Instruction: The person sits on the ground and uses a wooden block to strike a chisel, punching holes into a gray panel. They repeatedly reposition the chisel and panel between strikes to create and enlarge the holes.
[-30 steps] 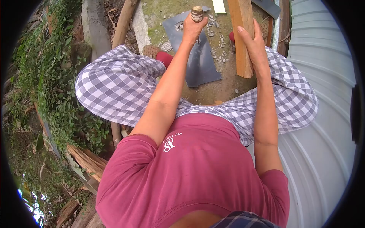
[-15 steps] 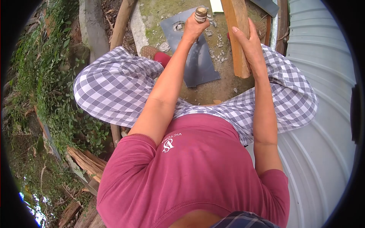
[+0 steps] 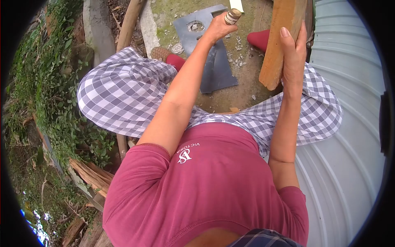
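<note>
My left hand (image 3: 220, 29) is closed around a banded wooden handle (image 3: 233, 16) whose round end sticks out above the fist. What the handle joins to below is hard to make out against the dark sheet. A grey flat sheet (image 3: 220, 76) with a ragged hole lies on the ground under this hand. My right hand (image 3: 292, 59) grips a thick wooden plank (image 3: 273, 61), thumb on the upper face and fingers behind its far side. The plank slants upward out of view, its near end above the ground by my right knee.
Pale chips (image 3: 238, 57) lie scattered on the mossy ground beside the sheet. A red-covered foot (image 3: 259, 40) shows left of the plank. Logs (image 3: 131, 24) and leafy plants (image 3: 53, 82) line the left. Corrugated metal sheeting (image 3: 345, 103) covers the right.
My right hand has moved right with the plank, which now tilts more and uncovers the red-covered foot. My left hand has shifted slightly right and down with the handle, revealing more of the sheet's hole.
</note>
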